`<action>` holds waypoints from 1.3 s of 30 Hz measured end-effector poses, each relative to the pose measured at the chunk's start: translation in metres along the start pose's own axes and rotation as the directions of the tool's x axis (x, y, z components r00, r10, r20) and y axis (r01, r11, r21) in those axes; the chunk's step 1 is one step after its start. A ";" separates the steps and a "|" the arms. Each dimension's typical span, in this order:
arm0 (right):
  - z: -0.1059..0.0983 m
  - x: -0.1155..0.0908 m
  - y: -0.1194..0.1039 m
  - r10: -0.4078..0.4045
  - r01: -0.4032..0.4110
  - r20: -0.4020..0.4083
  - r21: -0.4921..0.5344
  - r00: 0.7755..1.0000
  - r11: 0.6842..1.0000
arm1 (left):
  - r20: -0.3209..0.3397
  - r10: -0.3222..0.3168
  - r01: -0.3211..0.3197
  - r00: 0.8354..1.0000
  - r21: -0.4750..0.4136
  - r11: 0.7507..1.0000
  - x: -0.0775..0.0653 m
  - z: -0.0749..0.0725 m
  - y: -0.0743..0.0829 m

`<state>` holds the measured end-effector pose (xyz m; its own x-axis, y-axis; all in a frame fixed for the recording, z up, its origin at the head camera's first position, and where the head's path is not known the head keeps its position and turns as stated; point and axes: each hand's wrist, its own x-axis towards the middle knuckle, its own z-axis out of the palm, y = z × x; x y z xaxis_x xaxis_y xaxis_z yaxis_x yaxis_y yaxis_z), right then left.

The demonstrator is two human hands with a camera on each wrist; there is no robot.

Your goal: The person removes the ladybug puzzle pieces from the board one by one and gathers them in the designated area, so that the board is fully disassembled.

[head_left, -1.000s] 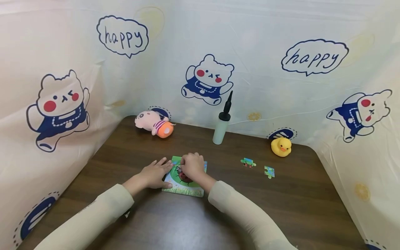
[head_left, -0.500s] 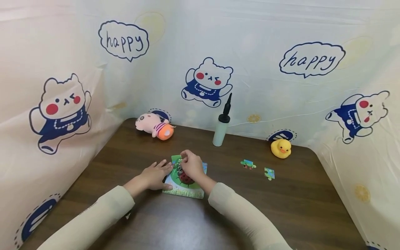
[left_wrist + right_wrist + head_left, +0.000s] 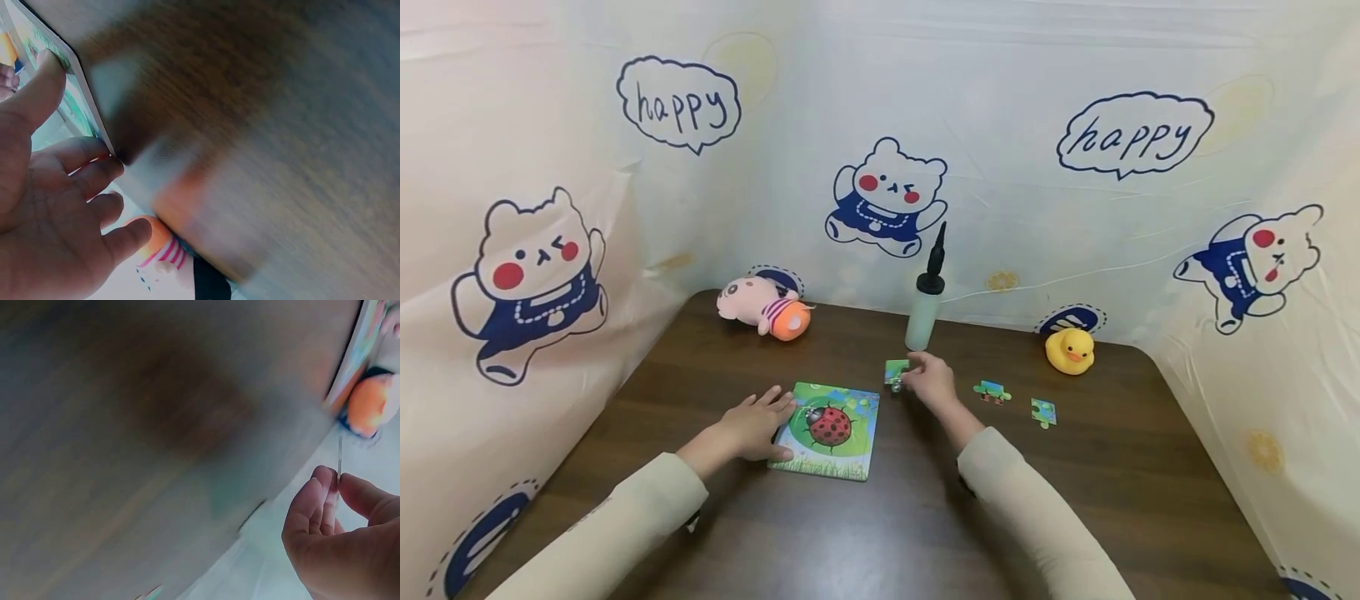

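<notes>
My left hand (image 3: 751,427) rests on the left side of a square ladybug puzzle (image 3: 829,465), fingers spread, with the thumb near its lower left corner. In the left wrist view the thumb and fingertips lie along the puzzle's edge (image 3: 94,109). To the right of the puzzle, my right hand (image 3: 934,385) pinches a green puzzle piece (image 3: 895,371) between thumb and fingers. Seen edge-on in the right wrist view, this piece is a thin upright line above the fingertips. Two loose puzzle pieces, one blue-green with red (image 3: 992,391) and one blue-green (image 3: 1043,412), lie farther right.
At the back of the brown table (image 3: 880,542) stands a pale green hand pump (image 3: 922,319) with a black nozzle. A pink and orange plush toy (image 3: 767,307) lies at the back left, a yellow rubber duck (image 3: 1070,351) sits back right. Printed cloth (image 3: 805,100) surrounds the table.
My right hand has moved right, away from above the puzzle, carrying the green puzzle piece. The ladybug picture now shows uncovered. My left hand has stayed at the puzzle's left side.
</notes>
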<state>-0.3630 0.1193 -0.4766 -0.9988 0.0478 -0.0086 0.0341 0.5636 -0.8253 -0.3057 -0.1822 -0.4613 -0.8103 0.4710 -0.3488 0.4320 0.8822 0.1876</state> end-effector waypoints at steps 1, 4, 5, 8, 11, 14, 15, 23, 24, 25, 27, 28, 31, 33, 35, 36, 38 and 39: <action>-0.005 0.002 0.004 0.021 -0.021 -0.005 0.005 1.000 1.000 | 0.001 0.001 -0.001 1.000 -0.001 1.000 0.000 0.000 0.000; -0.017 0.006 0.014 0.064 -0.065 -0.021 -0.020 0.998 0.998 | 0.001 -0.007 0.007 1.000 0.002 1.000 0.001 0.001 -0.001; -0.020 0.008 0.017 0.072 -0.073 -0.031 -0.036 0.997 0.997 | 0.000 -0.008 0.008 1.000 0.001 1.000 0.001 0.001 -0.001; -0.027 0.012 0.026 0.058 -0.067 -0.074 -0.112 0.996 0.992 | -0.002 -0.003 0.003 1.000 -0.014 1.000 0.002 0.003 -0.001; -0.030 0.015 0.036 -0.021 -0.007 -0.113 -0.238 0.993 0.971 | 0.001 0.002 -0.002 1.000 -0.026 1.000 0.002 0.005 -0.002; -0.031 0.019 0.041 -0.043 0.012 -0.081 -0.350 0.996 0.937 | 0.000 -0.001 0.001 1.000 -0.028 1.000 0.001 0.009 -0.004; -0.032 0.020 0.041 -0.034 0.009 -0.061 -0.372 0.998 0.928 | -0.003 -0.002 0.002 1.000 -0.028 1.000 0.000 0.010 -0.004; -0.038 0.030 0.038 0.050 -0.046 -0.002 -0.447 0.999 0.893 | -0.029 0.008 -0.009 1.000 -0.032 0.999 0.000 0.006 -0.004; -0.039 0.033 0.038 0.061 -0.051 0.007 -0.457 0.998 0.888 | -0.030 0.010 -0.011 0.999 -0.029 1.000 0.001 0.005 -0.004; -0.039 0.034 0.037 0.067 -0.050 0.019 -0.467 0.998 0.883 | -0.030 0.011 -0.012 0.999 -0.027 1.000 0.001 0.005 -0.004; -0.041 0.036 0.035 0.071 -0.036 0.051 -0.501 0.996 0.865 | -0.032 0.015 -0.016 0.999 -0.027 1.000 0.000 0.005 -0.004; -0.041 0.036 0.034 0.074 -0.028 0.067 -0.522 0.995 0.852 | -0.032 0.015 -0.016 0.999 -0.025 1.000 0.000 0.005 -0.004; -0.043 0.039 0.031 0.093 -0.010 0.115 -0.578 0.989 0.816 | -0.030 0.011 -0.012 0.999 -0.025 1.000 0.000 0.005 -0.004; -0.044 0.039 0.030 0.117 -0.014 0.131 -0.606 0.985 0.796 | -0.029 0.011 -0.011 1.000 -0.029 1.000 0.000 0.005 -0.004; -0.045 0.039 0.030 0.133 -0.022 0.136 -0.613 0.982 0.790 | -0.025 0.008 -0.009 1.000 -0.031 0.999 0.001 0.004 -0.004; -0.046 0.039 0.029 0.136 -0.026 0.133 -0.613 0.982 0.790 | -0.024 0.007 -0.008 1.000 -0.029 1.000 0.002 0.004 -0.004; -0.046 0.037 0.030 0.131 -0.030 0.122 -0.606 0.984 0.795 | -0.025 0.006 -0.006 1.000 -0.016 1.000 0.003 0.005 -0.003; -0.046 0.036 0.030 0.122 -0.030 0.114 -0.600 0.986 0.800 | -0.026 0.006 -0.006 1.000 -0.003 1.000 0.003 0.005 -0.003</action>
<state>-0.3962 0.1757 -0.4760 -0.9845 0.0217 -0.1738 0.0775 0.9439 -0.3209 -0.3073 -0.1836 -0.4678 -0.8179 0.4761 -0.3232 0.4356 0.8793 0.1928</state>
